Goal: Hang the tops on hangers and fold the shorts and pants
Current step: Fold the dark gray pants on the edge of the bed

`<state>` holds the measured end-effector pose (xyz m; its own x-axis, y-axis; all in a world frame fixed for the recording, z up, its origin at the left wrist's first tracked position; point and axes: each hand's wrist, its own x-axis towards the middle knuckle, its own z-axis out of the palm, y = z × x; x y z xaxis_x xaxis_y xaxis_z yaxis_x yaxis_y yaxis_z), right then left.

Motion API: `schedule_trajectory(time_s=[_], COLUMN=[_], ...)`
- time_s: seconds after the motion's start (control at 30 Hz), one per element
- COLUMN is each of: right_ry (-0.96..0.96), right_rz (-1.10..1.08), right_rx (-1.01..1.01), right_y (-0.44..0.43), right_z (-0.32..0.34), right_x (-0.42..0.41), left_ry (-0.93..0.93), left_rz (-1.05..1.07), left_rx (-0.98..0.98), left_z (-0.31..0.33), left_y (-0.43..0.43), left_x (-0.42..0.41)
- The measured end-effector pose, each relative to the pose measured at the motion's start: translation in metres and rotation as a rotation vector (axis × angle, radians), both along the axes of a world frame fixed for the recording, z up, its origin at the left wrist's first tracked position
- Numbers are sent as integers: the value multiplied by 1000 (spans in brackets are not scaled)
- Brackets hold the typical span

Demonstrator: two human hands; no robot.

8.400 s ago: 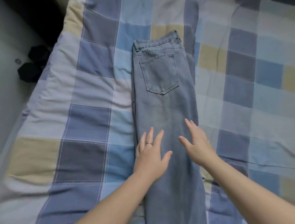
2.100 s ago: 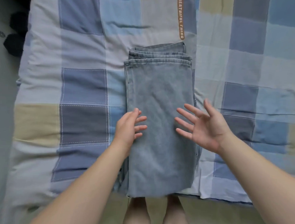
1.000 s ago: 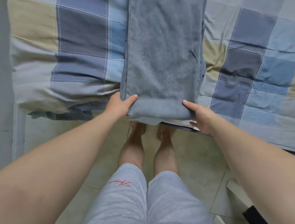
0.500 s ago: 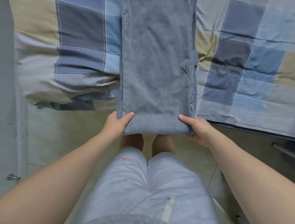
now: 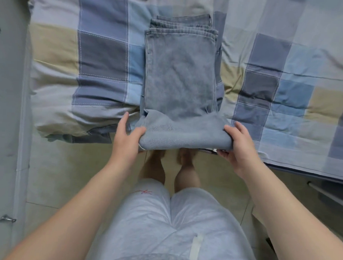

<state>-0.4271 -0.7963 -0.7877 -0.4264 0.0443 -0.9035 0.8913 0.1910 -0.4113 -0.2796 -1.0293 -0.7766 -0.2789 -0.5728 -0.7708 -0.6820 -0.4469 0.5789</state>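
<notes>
Lifted since half a second ago, the near fold of the jeans (image 5: 181,75) now curls up off the mattress edge, where before it lay flat. The left hand (image 5: 127,139) pinches the fold's left corner, thumb on top of the denim and fingers running along its side; the right hand (image 5: 238,146) pinches the opposite corner, thumb over and fingers tucked beneath. Between the two grips the fold sags slightly. Beyond the grip the rest of the jeans lies flat on the checked quilt (image 5: 103,54), ending in stacked, staggered leg hems (image 5: 183,30) (several layers show). Bare quilt spreads past the hems and outward of each hand. Just below the grip the quilt's edge drops to tiled floor (image 5: 66,174).
</notes>
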Motion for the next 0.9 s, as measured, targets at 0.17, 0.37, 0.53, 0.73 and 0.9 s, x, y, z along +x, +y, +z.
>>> schedule_trajectory(time_s=[0.17,0.37,0.53,0.73,0.9], right_ry=[95,109,167,283,374], right_rz=[-28,-35,197,607,1300], right_rx=[-122,-191,-182,-64,348], right_y=[-41,-89,-140,-171,-151], right_z=[11,-2,-31,-98,-153], right_x=[-62,-141,-191,-210,-192], left_ry=[178,206,238,176,-157], left_rz=[54,-95,-280,-701,-1277], left_rx=[139,149,61,-182,-530], left_z=[3,-12,-38,-107,-163], left_y=[-38,-90,-117,-123,-121], left_x=[-65,-158,-221,-247,-231])
